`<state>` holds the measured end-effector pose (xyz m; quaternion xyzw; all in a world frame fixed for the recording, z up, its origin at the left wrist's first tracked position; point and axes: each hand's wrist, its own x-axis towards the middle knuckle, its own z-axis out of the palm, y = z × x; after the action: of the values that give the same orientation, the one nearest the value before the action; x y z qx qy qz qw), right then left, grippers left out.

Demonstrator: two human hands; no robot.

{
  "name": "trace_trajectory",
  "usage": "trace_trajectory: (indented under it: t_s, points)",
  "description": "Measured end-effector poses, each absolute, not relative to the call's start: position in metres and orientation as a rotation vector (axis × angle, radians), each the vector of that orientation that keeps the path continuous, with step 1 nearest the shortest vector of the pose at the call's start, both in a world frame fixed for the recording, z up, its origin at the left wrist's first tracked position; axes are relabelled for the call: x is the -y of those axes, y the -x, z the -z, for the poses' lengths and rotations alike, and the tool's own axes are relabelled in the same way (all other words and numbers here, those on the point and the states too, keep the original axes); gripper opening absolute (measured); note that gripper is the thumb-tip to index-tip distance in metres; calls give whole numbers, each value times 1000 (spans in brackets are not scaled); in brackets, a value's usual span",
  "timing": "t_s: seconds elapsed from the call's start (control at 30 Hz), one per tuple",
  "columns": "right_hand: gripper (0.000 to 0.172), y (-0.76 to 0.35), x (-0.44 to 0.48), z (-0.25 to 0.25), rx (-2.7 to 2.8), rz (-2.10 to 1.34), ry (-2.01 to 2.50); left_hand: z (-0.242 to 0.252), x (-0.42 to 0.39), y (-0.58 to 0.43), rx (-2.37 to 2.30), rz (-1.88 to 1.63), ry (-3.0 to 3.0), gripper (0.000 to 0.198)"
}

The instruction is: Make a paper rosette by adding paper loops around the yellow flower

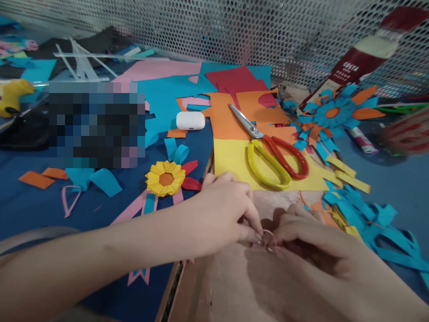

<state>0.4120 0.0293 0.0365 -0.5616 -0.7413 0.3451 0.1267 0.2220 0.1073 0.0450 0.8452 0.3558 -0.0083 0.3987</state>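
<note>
Pinching a thin, curled pink strip [269, 231] between the fingertips of the left hand [229, 208] and the right hand [317, 248], closing both on it and partly hiding it. Holding it low and right of centre, over a bare, pale wooden surface [231, 290]; leaving unclear whether it is touching the wood. Meeting a dark blue surface [30, 210] on the left, past a dark seam [174, 287]. Facing a perforated metal screen [187, 36] stretching across the back. Looking just beyond the hands at scissors [257, 133] with yellow and red handles, lying across a yellow sheet [229, 165] and an orange sheet [223, 120], and then at a red sheet [236, 80] behind. Seeing a white rounded case [190, 120] left of the scissors. Crossing the blue surface with the left forearm [110, 250], covering part of the pink tails [130, 209] of a yellow paper flower [156, 174] with an orange centre. Finding a pixelated patch [97, 125] farther left, blocking whatever is behind it, near some clear sticks [78, 60]. Noticing at the right a blue-and-orange paper flower [323, 114] overlapping a tilted COSTA bottle [351, 62], and tangled blue paper scraps [382, 217] lying near the right hand.
</note>
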Motion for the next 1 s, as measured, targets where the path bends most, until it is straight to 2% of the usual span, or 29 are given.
trace_trajectory:
  t_s: [0.47,0.67,1.0]
  points:
    - [14,-409,-33,-39,2130,-1007,1614,-37,-101,-220,-974,-165,-2093,15]
    - [15,-409,-31,-34,2054,-1022,1636,-41,-100,-225,-1118,-31,-2047,15]
    - [12,-402,-27,-33,1965,-969,1652,-47,-95,-226,-1191,-80,-1968,7]
